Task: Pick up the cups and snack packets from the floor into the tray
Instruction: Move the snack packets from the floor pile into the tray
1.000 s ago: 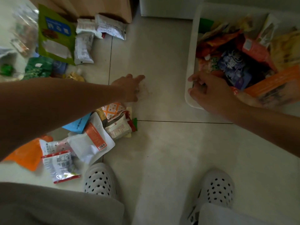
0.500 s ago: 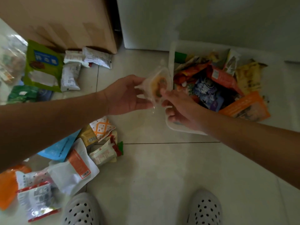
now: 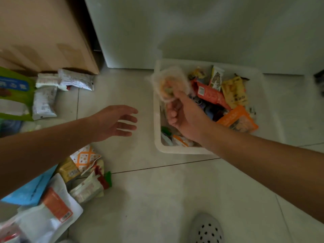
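Centre right of frame: right hand (image 3: 184, 116) pinches a clear snack packet (image 3: 169, 85) above the white tray (image 3: 157, 123). Centre left: left hand (image 3: 115, 122), fingers spread, holding nothing.

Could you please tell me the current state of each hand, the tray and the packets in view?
left hand: open, holds nothing, above the floor.
right hand: pinches the clear packet, over the tray.
clear packet: held up, blurred, not yet in the tray.
tray: on the floor, holding many packets.
floor packets: lying loose, not yet picked up.
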